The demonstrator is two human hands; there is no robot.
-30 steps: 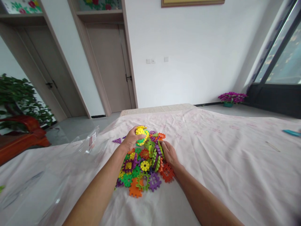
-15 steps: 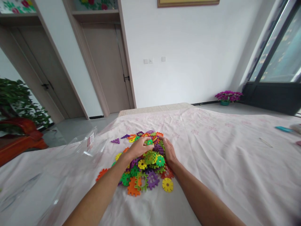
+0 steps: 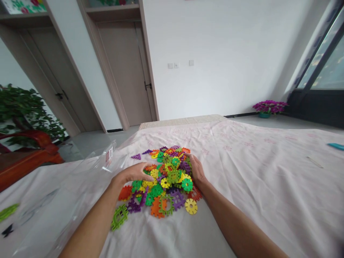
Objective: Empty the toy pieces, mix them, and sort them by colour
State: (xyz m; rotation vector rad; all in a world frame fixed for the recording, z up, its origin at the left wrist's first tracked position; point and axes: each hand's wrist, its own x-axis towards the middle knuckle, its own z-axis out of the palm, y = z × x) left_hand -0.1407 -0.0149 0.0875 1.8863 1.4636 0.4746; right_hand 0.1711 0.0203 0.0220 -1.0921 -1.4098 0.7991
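Observation:
A heap of colourful plastic interlocking pieces (image 3: 157, 190), gear-edged discs and notched squares, is spread on the cloth in front of me. My left hand (image 3: 135, 172) is at the heap's left side, thumb and fingers apart and curved over its edge, holding nothing. Along the right side rests my right hand (image 3: 197, 169), fingers stretched out, its palm side against the pieces. Closest to me lie a yellow disc (image 3: 188, 209), an orange notched piece (image 3: 155, 209) and a green square frame (image 3: 116, 223). A purple triangle (image 3: 136, 157) sits apart at the far left.
A pink-patterned white cloth (image 3: 249, 179) covers the surface. Clear plastic packaging (image 3: 104, 161) lies to the left, with a green piece (image 3: 8, 212) beyond it. On the right are a thin pale stick (image 3: 315, 162) and a blue item (image 3: 335, 146). A red wooden chair (image 3: 43, 150) stands at left.
My left hand has moved left and toward me, off the top of the heap, and its fingers have spread, leaving the green piece there. My right hand stays at the right side.

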